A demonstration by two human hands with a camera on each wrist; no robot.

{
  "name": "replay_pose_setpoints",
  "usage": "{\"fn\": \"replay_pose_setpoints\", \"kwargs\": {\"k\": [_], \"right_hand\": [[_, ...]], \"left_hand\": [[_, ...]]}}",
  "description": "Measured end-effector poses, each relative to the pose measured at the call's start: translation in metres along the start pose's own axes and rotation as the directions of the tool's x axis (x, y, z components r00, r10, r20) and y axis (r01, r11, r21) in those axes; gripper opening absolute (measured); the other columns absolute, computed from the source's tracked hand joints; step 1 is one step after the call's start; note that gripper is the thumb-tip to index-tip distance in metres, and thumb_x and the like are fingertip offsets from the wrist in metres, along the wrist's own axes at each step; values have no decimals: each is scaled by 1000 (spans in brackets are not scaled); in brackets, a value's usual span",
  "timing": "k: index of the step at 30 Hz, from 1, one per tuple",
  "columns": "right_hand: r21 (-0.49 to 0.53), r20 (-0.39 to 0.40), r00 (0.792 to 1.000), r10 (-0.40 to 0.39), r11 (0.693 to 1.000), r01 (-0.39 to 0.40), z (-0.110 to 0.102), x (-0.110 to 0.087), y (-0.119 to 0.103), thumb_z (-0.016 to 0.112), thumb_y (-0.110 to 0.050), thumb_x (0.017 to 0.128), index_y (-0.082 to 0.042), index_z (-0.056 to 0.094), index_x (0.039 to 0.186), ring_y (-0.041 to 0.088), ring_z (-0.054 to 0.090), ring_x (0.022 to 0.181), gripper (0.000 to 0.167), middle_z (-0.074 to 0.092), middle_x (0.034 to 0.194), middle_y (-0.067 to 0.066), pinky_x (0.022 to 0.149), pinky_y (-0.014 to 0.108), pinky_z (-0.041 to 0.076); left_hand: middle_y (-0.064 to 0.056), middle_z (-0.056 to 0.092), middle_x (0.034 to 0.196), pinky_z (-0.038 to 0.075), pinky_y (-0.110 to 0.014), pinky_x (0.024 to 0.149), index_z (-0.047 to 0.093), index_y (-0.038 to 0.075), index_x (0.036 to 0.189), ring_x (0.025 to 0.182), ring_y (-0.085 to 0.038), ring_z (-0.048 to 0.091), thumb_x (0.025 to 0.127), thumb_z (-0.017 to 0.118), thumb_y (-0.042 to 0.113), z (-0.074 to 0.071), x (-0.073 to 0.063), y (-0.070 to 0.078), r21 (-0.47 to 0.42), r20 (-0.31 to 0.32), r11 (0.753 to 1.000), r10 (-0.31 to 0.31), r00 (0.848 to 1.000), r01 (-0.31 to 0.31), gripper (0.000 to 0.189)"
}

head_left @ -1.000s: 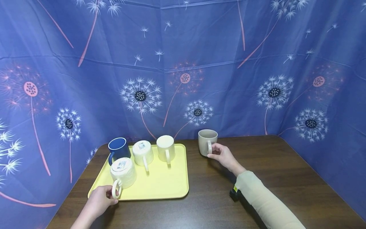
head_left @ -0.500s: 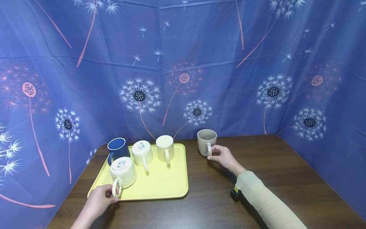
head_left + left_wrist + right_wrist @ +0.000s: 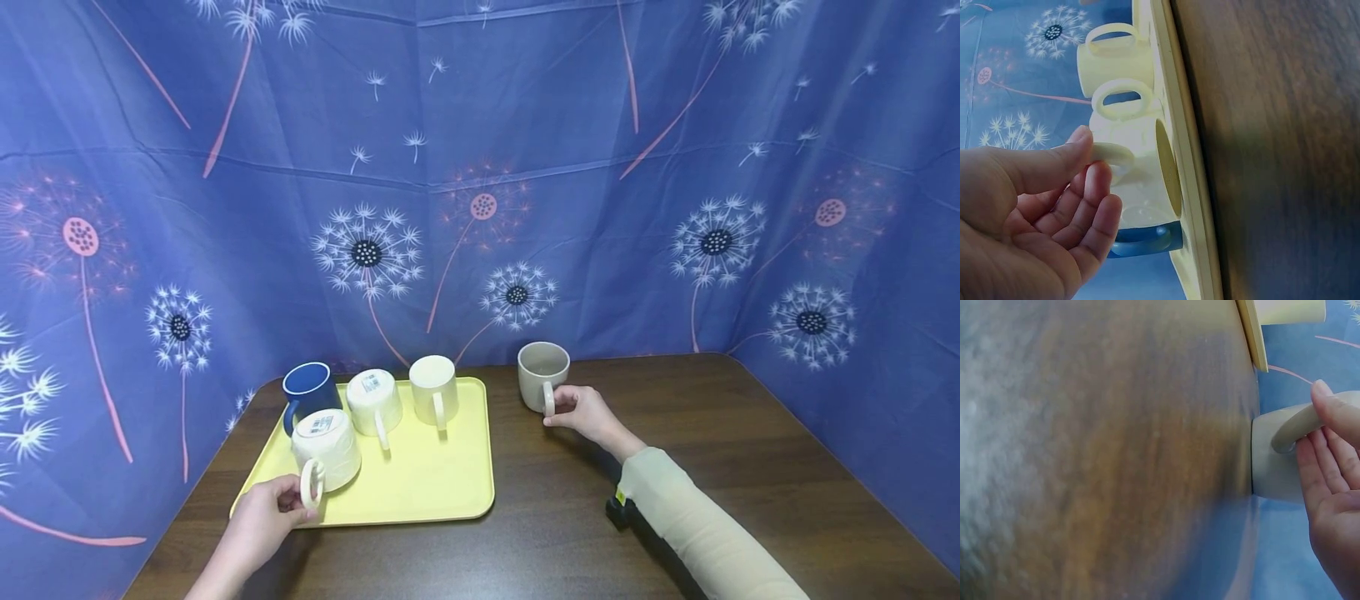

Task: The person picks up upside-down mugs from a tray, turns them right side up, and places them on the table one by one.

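My left hand (image 3: 262, 521) pinches the handle of a white mug (image 3: 327, 454) at the front left of a yellow tray (image 3: 420, 492). That mug is upside down, its labelled base facing up; in the left wrist view its rim is tilted and part of the mouth shows. On the wood table right of the tray, a grey mug (image 3: 534, 379) stands upright. My right hand (image 3: 588, 412) holds its handle (image 3: 1300, 428) between thumb and fingers. Part of the grey mug lies behind the fingers in the right wrist view.
Behind the held white mug, a blue mug (image 3: 311, 390) stands upright on the tray. Beside it are another upside-down white mug (image 3: 375, 408) and a cream mug (image 3: 435, 396). A blue dandelion-print cloth (image 3: 600, 250) hangs behind the table (image 3: 540, 517).
My left hand has raised the white mug's handle slightly and shifted the mug a little to the right. My right hand stays on the grey mug's handle, nearly still.
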State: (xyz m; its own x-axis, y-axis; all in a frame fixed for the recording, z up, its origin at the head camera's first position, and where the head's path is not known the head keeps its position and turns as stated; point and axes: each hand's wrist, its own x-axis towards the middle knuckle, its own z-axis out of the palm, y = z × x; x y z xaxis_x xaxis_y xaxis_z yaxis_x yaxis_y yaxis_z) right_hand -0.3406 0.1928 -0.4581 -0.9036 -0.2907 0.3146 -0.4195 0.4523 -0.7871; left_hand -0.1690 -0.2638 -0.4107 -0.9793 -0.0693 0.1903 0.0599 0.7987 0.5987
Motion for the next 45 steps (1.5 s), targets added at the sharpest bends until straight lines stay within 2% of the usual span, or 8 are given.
{"fn": "replay_pose_setpoints", "kwargs": {"k": [7, 13, 20, 22, 27, 31, 39, 45], "right_hand": [[6, 19, 1000, -1, 1000, 1, -3, -1, -1, 79, -1, 70, -3, 68, 87, 12, 66, 83, 21, 72, 90, 10, 75, 21, 50], [32, 44, 999, 9, 999, -11, -7, -5, -4, 76, 0, 74, -1, 69, 93, 20, 67, 92, 20, 71, 95, 13, 82, 25, 51], [51, 32, 999, 35, 998, -36, -18, -14, -33, 73, 1, 77, 6, 66, 95, 26, 65, 86, 20, 69, 92, 20, 74, 23, 50], [57, 27, 999, 47, 997, -49, -20, -15, -36, 73, 0, 78, 6, 66, 95, 25, 64, 84, 20, 68, 91, 21, 72, 21, 49], [22, 18, 997, 80, 997, -81, -25, -14, -25, 75, -8, 79, 2, 67, 96, 15, 63, 81, 20, 69, 90, 14, 72, 19, 49], [13, 2, 997, 81, 997, -81, -28, -14, -24, 75, -9, 78, 0, 68, 94, 17, 63, 79, 20, 69, 87, 11, 71, 22, 50], [35, 26, 994, 106, 994, -107, -33, -23, -47, 73, -2, 78, 4, 67, 95, 17, 62, 78, 19, 68, 87, 14, 70, 22, 49], [38, 29, 997, 69, 997, -70, -32, -24, -55, 74, -4, 78, 2, 67, 94, 13, 62, 78, 18, 69, 86, 10, 71, 22, 49]], "left_hand": [[3, 59, 67, 46, -20, 58, 65, 7, 78, 61, 1, 50, 68, 78, -2, 2, -1, 1, -61, -53, 997, 36, 998, -40, 19], [3, 59, 68, 45, -21, 59, 66, 6, 80, 62, 1, 50, 69, 77, -2, 2, 0, 2, -63, -72, 996, 54, 996, -58, 17], [4, 60, 67, 45, -22, 59, 65, 6, 79, 62, 0, 52, 70, 77, -1, 2, 1, 2, -43, -85, 996, 74, 994, -78, 16], [3, 61, 68, 45, -22, 58, 65, 5, 80, 62, 0, 52, 71, 77, -1, 2, 2, 2, -46, -84, 996, 76, 994, -80, 16], [2, 62, 70, 44, -22, 59, 66, 3, 84, 63, -1, 52, 72, 77, 2, 2, 3, 1, -38, -76, 997, 63, 995, -66, 16], [2, 62, 70, 45, -22, 60, 67, 3, 84, 63, -1, 52, 72, 77, 1, 2, 3, 2, -31, -92, 997, 69, 993, -72, 16], [2, 62, 69, 44, -25, 62, 68, 3, 84, 64, 0, 50, 72, 77, 1, -2, 4, 9, 1, -149, 996, 83, 985, -84, 15], [1, 60, 68, 41, -23, 59, 68, 2, 85, 62, -1, 47, 74, 76, 1, -4, 6, 14, -3, -175, 998, 67, 982, -68, 14]]}}
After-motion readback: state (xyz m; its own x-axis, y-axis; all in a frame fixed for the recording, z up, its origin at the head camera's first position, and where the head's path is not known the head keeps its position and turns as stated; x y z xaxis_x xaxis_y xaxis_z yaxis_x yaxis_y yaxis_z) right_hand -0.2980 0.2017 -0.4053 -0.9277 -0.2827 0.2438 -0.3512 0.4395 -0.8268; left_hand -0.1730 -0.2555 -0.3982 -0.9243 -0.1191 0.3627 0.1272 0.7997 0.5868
